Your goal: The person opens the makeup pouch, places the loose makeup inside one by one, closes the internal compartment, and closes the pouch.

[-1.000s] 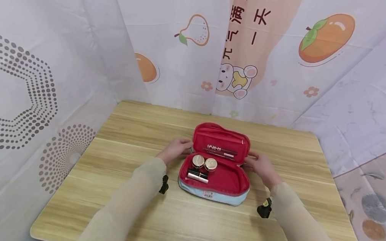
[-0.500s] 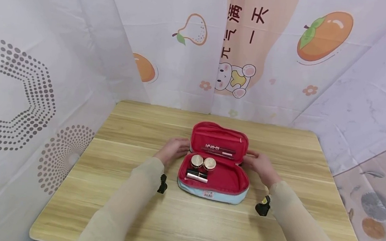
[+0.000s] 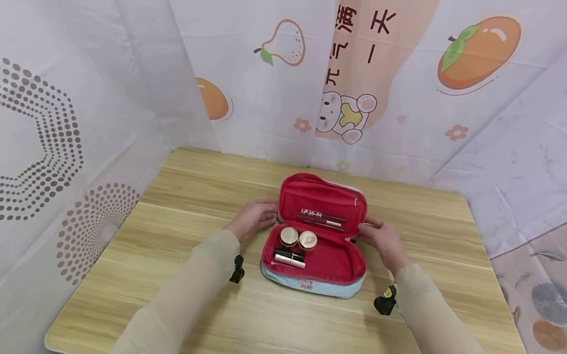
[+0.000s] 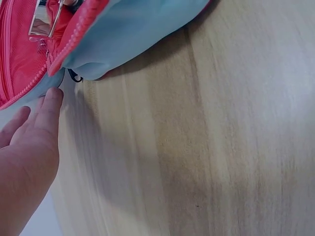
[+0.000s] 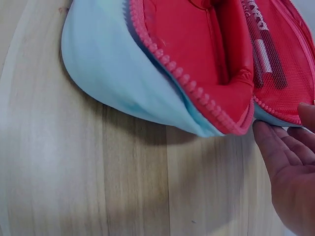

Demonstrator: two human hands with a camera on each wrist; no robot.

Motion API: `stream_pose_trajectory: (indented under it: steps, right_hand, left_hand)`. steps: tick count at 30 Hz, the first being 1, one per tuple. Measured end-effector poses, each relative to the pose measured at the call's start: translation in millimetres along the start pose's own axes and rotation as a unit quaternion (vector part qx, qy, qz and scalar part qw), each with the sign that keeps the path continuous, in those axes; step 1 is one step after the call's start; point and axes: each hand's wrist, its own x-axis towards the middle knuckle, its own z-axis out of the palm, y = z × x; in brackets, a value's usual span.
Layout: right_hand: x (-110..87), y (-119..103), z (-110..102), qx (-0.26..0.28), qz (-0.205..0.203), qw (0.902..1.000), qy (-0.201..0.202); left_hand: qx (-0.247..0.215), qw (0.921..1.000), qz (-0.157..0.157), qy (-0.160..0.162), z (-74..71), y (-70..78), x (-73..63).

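A light blue pouch [image 3: 326, 289] with a red lining lies unzipped in the middle of the table. Its red lid [image 3: 325, 189] is tilted up at the back; slim tubes [image 3: 310, 213] sit in the lid's mesh pocket. Two round gold-lidded jars [image 3: 289, 236] and a black tube [image 3: 290, 254] beside a silver-pink tube [image 3: 289, 262] lie in its left half. My left hand [image 4: 32, 147] touches the lid's outer left side with straight fingers. On the other side, my right hand [image 5: 293, 162] has extended fingers against the lid's outside, its thumb near the edge.
A wood-grain table [image 3: 260, 332] carries the pouch. White printed curtains [image 3: 248, 117] hang behind and at both sides. Black wrist cameras [image 3: 385, 301] are strapped below both of my sleeves.
The pouch lid has tilted up a little, its top edge higher now. Both hands have stayed at its sides, and the jars and tubes keep their places.
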Motion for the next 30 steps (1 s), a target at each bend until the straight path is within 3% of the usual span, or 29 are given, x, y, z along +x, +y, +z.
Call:
stream_pose_trajectory:
  steps: [15,30]
  right_hand:
    - [-1.6,-5.1,2.2,0.029,-0.02,0.9992,0.018]
    - [-1.1,-6.5,1.9,-0.009,-0.023,0.9991,0.034]
  left_hand:
    - [0.019,0.9997,0.01,0.009,4.0,5.5,-5.4]
    - [0.039,0.9991,0.018,0.003,5.7,4.9,-5.7]
